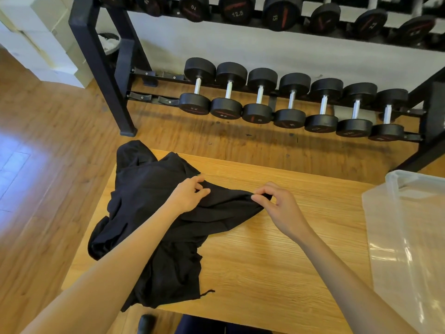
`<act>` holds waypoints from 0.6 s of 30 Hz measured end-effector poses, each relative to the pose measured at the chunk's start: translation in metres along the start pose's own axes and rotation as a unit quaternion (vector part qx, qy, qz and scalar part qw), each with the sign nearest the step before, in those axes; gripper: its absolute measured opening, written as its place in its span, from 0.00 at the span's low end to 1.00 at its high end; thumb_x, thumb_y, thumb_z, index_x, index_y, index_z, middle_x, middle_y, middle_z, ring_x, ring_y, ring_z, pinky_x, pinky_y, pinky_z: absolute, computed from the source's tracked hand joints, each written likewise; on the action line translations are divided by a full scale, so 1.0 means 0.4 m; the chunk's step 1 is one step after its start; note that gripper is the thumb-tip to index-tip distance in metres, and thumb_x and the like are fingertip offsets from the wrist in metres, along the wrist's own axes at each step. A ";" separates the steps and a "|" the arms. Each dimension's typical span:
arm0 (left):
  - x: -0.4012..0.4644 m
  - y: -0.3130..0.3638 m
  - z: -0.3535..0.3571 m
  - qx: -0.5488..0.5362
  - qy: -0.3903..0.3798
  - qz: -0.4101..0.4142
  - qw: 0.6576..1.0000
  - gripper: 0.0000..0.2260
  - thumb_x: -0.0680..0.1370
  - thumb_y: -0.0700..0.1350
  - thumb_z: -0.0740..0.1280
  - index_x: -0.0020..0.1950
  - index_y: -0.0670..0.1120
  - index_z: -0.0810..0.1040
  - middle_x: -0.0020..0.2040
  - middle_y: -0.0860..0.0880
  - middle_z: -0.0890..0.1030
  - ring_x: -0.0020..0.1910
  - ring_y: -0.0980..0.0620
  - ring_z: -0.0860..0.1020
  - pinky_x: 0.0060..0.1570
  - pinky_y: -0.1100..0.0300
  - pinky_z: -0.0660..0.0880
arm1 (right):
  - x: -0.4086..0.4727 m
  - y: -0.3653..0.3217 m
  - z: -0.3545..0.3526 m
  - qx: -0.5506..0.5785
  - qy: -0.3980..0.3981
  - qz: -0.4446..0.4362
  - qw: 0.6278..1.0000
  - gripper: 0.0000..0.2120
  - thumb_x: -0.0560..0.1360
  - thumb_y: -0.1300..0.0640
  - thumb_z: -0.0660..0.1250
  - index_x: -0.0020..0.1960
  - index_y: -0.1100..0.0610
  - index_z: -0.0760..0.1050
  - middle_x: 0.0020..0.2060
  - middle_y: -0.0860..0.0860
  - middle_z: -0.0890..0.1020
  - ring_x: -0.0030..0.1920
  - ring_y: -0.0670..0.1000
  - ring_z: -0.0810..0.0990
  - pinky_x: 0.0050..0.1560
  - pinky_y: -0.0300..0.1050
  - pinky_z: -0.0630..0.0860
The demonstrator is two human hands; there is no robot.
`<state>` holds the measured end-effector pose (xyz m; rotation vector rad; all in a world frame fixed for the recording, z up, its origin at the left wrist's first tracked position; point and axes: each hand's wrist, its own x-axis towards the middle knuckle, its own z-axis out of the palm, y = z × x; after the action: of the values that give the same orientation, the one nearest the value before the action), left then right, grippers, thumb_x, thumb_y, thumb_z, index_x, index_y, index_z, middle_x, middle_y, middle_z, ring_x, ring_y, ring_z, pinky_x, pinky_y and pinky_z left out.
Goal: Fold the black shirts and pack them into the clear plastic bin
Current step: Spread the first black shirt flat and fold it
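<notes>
A heap of black shirts [154, 213] lies crumpled on the left half of the wooden table [265, 261], partly hanging over its left edge. My left hand [190, 196] pinches a fold of the top shirt near the heap's upper right. My right hand [279, 206] pinches the same shirt's edge a little to the right, the cloth stretched between both hands. The clear plastic bin [409, 237] stands at the table's right end; nothing shows inside it.
Behind the table stands a black dumbbell rack [103, 68] with a row of dumbbells [289, 102] low to the wooden floor. White boxes [36, 39] are stacked at the far left. A dark shoe [145, 323] shows below the table's near edge.
</notes>
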<state>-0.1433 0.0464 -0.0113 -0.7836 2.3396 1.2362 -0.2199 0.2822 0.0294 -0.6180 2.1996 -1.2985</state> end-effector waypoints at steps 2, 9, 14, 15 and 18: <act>0.010 0.003 -0.007 0.009 -0.018 -0.031 0.999 0.24 0.80 0.49 0.66 0.74 0.45 0.66 0.64 0.45 0.77 0.64 0.47 0.74 0.62 0.58 0.69 | 0.001 0.001 -0.002 0.000 0.001 -0.003 1.000 0.08 0.78 0.59 0.67 0.41 0.51 0.79 0.39 0.47 0.77 0.42 0.43 0.73 0.45 0.33 0.67; 0.010 -0.010 -0.024 -0.110 -0.026 -0.091 0.989 0.20 0.73 0.45 0.75 0.62 0.41 0.78 0.59 0.49 0.77 0.57 0.51 0.77 0.55 0.59 0.75 | -0.003 0.016 -0.015 0.001 0.012 0.005 1.000 0.07 0.78 0.59 0.67 0.43 0.54 0.80 0.40 0.47 0.78 0.43 0.42 0.74 0.45 0.32 0.68; -0.020 0.008 -0.050 -0.154 0.045 -0.006 0.987 0.13 0.75 0.49 0.72 0.42 0.39 0.81 0.36 0.51 0.78 0.38 0.57 0.76 0.39 0.68 0.72 | -0.011 0.045 -0.038 -0.007 0.034 0.053 0.998 0.04 0.77 0.58 0.68 0.45 0.54 0.82 0.43 0.45 0.81 0.46 0.39 0.76 0.46 0.30 0.69; -0.030 0.024 -0.056 -0.167 0.060 0.016 0.984 0.10 0.76 0.48 0.71 0.40 0.44 0.82 0.32 0.55 0.79 0.33 0.61 0.76 0.35 0.71 0.70 | -0.015 0.051 -0.045 -0.003 0.038 0.063 0.997 0.03 0.76 0.58 0.69 0.46 0.53 0.82 0.44 0.45 0.81 0.47 0.39 0.76 0.47 0.29 0.69; -0.046 0.076 -0.074 -0.187 0.118 0.065 0.973 0.06 0.79 0.45 0.67 0.44 0.50 0.82 0.27 0.55 0.79 0.24 0.61 0.73 0.28 0.71 0.70 | -0.022 0.073 -0.078 -0.030 0.073 0.087 0.993 0.08 0.76 0.61 0.69 0.54 0.52 0.82 0.50 0.47 0.82 0.53 0.46 0.78 0.52 0.34 0.71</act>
<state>-0.1503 0.0410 0.0341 -0.9540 2.4053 1.7614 -0.2364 0.3210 0.0180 -0.3540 2.3598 -1.2253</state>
